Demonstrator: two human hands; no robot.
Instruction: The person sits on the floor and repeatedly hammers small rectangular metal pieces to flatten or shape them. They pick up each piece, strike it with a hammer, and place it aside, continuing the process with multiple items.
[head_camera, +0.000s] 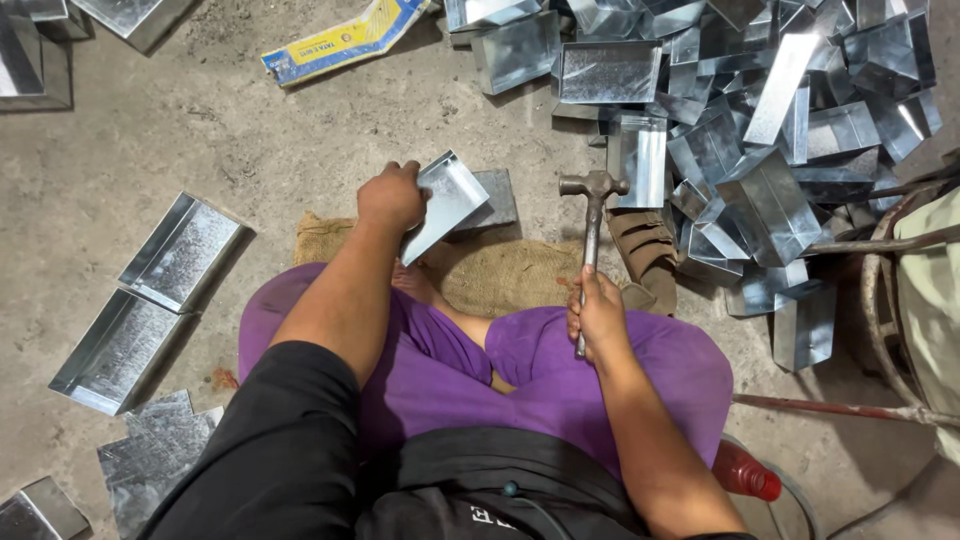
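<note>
Head view: left hand (392, 195) grips tray (445, 203) edge; right hand (598, 312) clasps hammer (592, 232).

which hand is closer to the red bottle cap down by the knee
Right. The right hand, gripping the hammer, is above and left of the red cap. The left hand holds a metal tray much farther up-left.

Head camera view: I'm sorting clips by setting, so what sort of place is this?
Most likely a small sheet-metal workshop, worked on the floor. A heap of folded galvanised trays lies on bare concrete; the right hand holds a hammer, and the left hand steadies a tray on a metal block.
</note>
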